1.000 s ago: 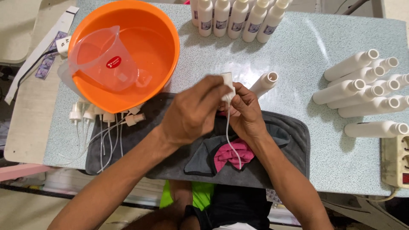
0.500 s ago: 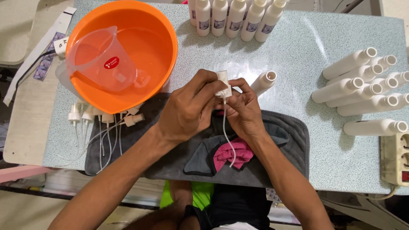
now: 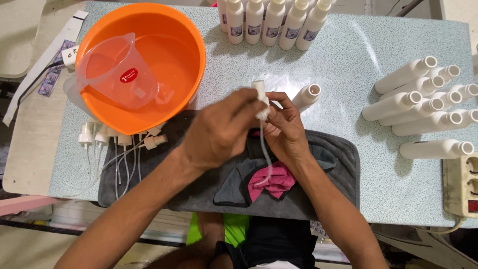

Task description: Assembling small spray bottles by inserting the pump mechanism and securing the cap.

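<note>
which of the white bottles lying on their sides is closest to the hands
The lone open white bottle just beyond the right hand, nearly touching its fingers. The other lying bottles sit grouped far off by the table's right edge.

I see a bright orange basin [image 3: 191, 60] with a clear measuring jug [image 3: 117, 72] bearing a red sticker, set on a pale blue-green speckled table [image 3: 348, 60]. The pump sprayer [image 3: 260, 94] between the hands is white with a translucent tube, like the white bottles [image 3: 423, 107]. The towel [image 3: 333, 189] is dark grey, with a pink rag [image 3: 276, 180] on it.
</note>
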